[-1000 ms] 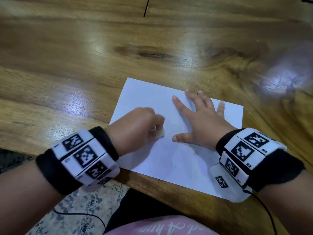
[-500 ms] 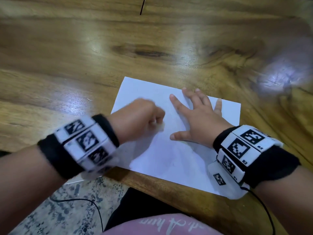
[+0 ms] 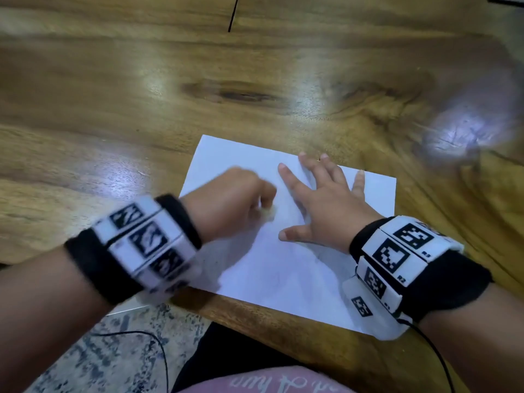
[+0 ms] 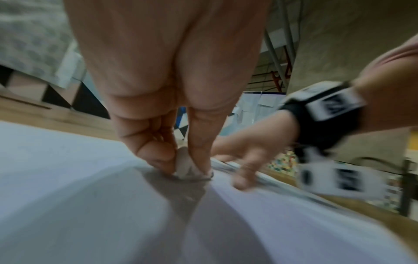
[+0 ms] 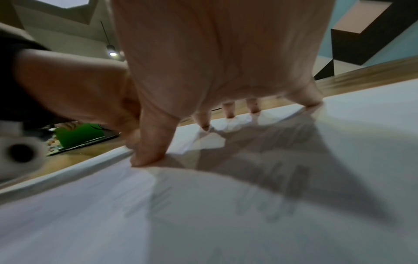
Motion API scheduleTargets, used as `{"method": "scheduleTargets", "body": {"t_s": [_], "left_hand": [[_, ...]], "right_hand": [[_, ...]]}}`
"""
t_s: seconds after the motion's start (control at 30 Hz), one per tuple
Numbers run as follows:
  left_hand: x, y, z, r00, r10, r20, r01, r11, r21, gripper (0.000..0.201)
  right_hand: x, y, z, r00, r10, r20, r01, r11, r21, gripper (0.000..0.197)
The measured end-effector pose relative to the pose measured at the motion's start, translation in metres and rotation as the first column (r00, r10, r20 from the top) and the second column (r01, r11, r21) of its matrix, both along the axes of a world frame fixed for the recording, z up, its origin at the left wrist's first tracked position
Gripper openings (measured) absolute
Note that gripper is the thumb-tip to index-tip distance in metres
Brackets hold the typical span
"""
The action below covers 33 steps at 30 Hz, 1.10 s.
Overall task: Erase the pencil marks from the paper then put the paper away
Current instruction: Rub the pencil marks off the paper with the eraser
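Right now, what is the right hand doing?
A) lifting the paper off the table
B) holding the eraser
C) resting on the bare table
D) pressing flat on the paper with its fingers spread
D: the right hand lies flat with its fingers spread on the paper, while the left hand pinches the eraser.

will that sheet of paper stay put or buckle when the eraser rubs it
The paper looks thin and floppy, so it would likely slide or wrinkle. The right hand presses it flat, fingers spread. The left hand pinches the eraser on it.
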State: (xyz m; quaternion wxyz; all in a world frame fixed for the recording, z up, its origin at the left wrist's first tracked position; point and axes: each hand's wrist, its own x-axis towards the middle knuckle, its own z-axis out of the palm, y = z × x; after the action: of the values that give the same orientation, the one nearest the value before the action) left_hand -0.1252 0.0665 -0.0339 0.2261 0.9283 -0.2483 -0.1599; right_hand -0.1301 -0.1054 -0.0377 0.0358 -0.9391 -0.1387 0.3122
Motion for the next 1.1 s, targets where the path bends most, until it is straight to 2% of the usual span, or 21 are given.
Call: {"method": "scheduleTargets", "body": {"t_s": [0.1,0.27,0.37,0.43,0.53,0.63,0.7,0.77,0.83,0.93,0.97,1.03,1.1], "left_hand": [[-0.034,0.012,-0.005,0.998,-0.035,-0.048,0.034,0.999,-0.011,0.024],[-0.036,0.012,-0.002,0.997,-0.005,-0.073,0.006,1.000,0.024,0.027],[-0.016,0.008,0.009,0.983,0.036,-0.183,-0.030,0.999,0.035,0.023],[0.014,-0.001,0.013,0.984,0.125,-0.130,-0.125,0.992,0.012,0.007],[0.050,-0.024,0.014,0.974,0.219,-0.056,-0.221,0.975,-0.032,0.011],[0.041,-0.030,0.010,0.988,0.137,-0.076,-0.138,0.990,0.002,0.005],[0.019,-0.019,0.009,0.993,0.013,-0.120,-0.006,0.999,0.054,0.029],[0.009,-0.011,0.010,0.976,-0.060,-0.210,0.083,0.991,0.104,0.028],[0.021,-0.012,0.009,0.985,-0.013,-0.174,0.030,0.995,0.093,0.010],[0.047,-0.025,0.009,0.987,0.158,-0.030,-0.156,0.986,0.058,0.005],[0.047,-0.025,0.008,0.987,0.159,-0.017,-0.158,0.986,0.051,0.002],[0.025,-0.017,0.006,0.999,0.047,-0.027,-0.045,0.998,0.047,0.023],[0.000,-0.008,0.009,0.985,-0.083,-0.148,0.093,0.994,0.060,0.031]], "right_hand": [[0.000,0.000,0.000,1.000,0.000,0.006,0.000,1.000,0.023,0.107],[0.001,-0.021,0.006,0.999,0.029,-0.031,-0.027,0.997,0.077,0.121],[-0.001,-0.029,0.007,0.998,0.050,-0.034,-0.046,0.993,0.109,0.124],[-0.001,-0.028,0.007,0.998,0.059,-0.028,-0.056,0.993,0.108,0.124],[0.000,-0.028,0.006,0.998,0.065,-0.017,-0.063,0.993,0.097,0.124],[0.000,-0.028,0.005,0.998,0.067,-0.004,-0.066,0.993,0.097,0.124],[0.000,-0.029,0.005,0.998,0.067,-0.005,-0.066,0.993,0.100,0.124],[-0.001,-0.029,0.005,0.997,0.071,-0.003,-0.071,0.993,0.096,0.123],[-0.001,-0.029,0.005,0.997,0.075,0.004,-0.075,0.993,0.090,0.123],[-0.001,-0.029,0.004,0.997,0.074,0.009,-0.075,0.993,0.089,0.123],[-0.001,-0.029,0.004,0.997,0.072,0.007,-0.073,0.993,0.093,0.123],[-0.001,-0.030,0.004,0.998,0.069,0.002,-0.069,0.993,0.100,0.123],[-0.001,-0.030,0.003,0.998,0.069,0.003,-0.069,0.992,0.105,0.123]]}}
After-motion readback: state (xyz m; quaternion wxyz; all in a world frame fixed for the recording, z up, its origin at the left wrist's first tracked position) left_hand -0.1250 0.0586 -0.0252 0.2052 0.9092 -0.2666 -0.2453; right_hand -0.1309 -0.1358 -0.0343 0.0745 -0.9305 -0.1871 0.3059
